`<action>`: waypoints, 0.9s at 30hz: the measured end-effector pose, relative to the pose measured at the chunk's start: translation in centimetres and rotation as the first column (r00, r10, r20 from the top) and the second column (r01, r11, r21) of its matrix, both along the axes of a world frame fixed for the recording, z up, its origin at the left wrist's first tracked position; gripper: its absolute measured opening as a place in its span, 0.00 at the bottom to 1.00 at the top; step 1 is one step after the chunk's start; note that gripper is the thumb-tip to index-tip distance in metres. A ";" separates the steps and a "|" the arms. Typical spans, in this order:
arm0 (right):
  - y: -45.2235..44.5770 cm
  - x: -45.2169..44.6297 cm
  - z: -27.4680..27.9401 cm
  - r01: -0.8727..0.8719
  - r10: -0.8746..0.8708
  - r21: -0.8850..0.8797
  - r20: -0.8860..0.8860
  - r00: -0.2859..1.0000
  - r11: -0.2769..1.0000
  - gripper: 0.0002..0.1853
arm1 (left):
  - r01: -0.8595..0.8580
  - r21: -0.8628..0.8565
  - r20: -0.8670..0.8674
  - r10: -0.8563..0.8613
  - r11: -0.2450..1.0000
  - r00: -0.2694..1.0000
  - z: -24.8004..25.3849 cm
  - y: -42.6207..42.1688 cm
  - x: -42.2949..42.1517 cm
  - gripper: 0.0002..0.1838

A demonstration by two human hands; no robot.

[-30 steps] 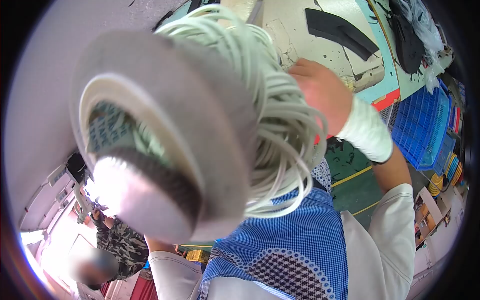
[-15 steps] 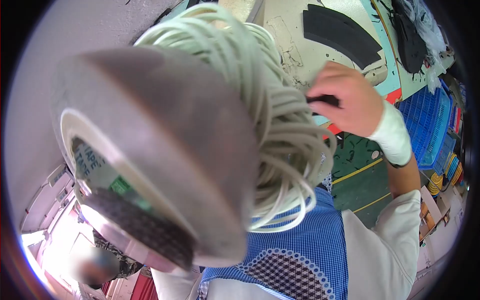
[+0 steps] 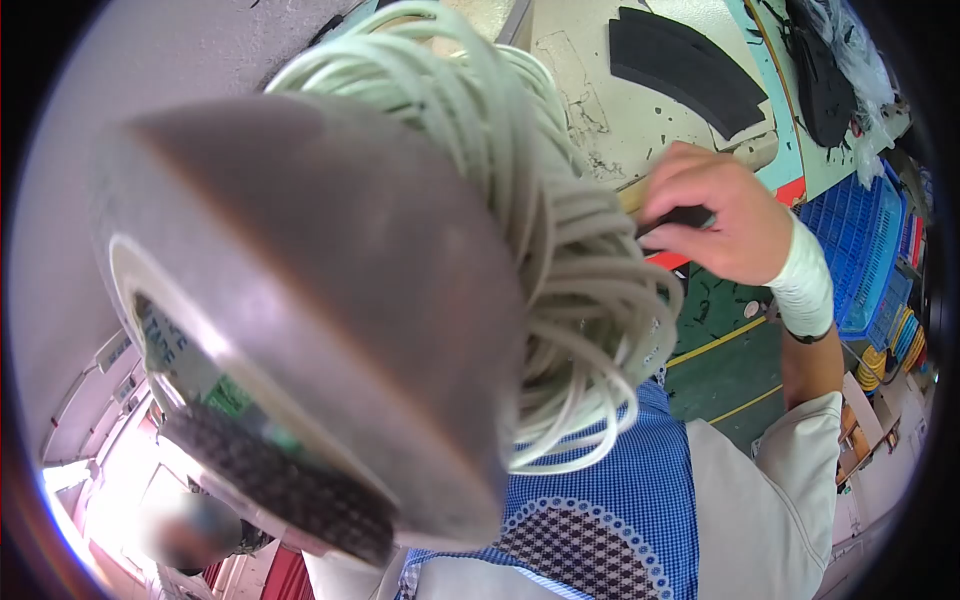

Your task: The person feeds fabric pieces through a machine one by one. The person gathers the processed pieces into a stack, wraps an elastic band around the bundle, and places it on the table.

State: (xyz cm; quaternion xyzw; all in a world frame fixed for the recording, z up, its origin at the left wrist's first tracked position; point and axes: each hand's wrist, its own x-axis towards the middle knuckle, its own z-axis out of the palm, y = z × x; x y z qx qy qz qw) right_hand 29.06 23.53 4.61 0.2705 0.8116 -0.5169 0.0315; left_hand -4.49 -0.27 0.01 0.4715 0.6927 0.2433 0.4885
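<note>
My right hand (image 3: 728, 215), its wrist wrapped in a white band, is closed around a small black piece (image 3: 688, 217) at the table's edge. Most of that piece is covered by the fingers, so its exact kind does not show. A thick bundle of pale cord (image 3: 570, 250) hangs close to the camera, just left of this hand. Larger still, a roll of tape (image 3: 330, 280) fills the left and middle of the view. Curved black flat pieces (image 3: 685, 70) lie stacked on the table beyond my hand. My left hand is not visible; the roll and cord block much of that side.
The pale worktable (image 3: 570, 60) carries small black scraps. A black object (image 3: 822, 85) and clear plastic (image 3: 862, 70) lie at its far right. Blue crates (image 3: 855, 240) stand on the right. Scraps litter the green floor (image 3: 725, 370). Another person (image 3: 190, 530) is at lower left.
My right hand has moved a little to the right and down, still closed on the black piece. The tape roll and cord have shifted slightly in view.
</note>
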 end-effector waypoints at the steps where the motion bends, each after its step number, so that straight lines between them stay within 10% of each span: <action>1: -0.8 -1.2 -0.9 -0.010 0.019 0.062 -0.153 0.988 0.998 0.07 | 0.002 0.001 -0.001 -0.002 1.000 1.000 0.0 0.0 0.0 0.09; 5: -2.5 -4.7 -2.6 -0.003 0.111 0.393 -0.254 0.961 0.920 0.06 | 0.003 0.000 0.006 -0.003 1.000 1.000 -0.1 0.0 0.4 0.08; 7: -1.5 -3.1 -1.0 -0.088 0.147 0.341 -0.151 0.977 0.936 0.06 | -0.014 -0.004 0.004 0.014 1.000 1.000 -0.1 -0.3 0.5 0.08; 9: -0.9 -0.9 -0.2 0.203 -0.203 -0.007 -0.115 0.972 0.979 0.07 | -0.021 -0.006 0.001 0.021 1.000 1.000 0.2 -0.4 0.3 0.08; 27: -0.1 0.0 0.8 -0.110 0.102 -0.047 -0.138 0.985 0.993 0.08 | -0.035 0.000 -0.004 0.035 0.999 0.999 0.4 -0.8 1.0 0.07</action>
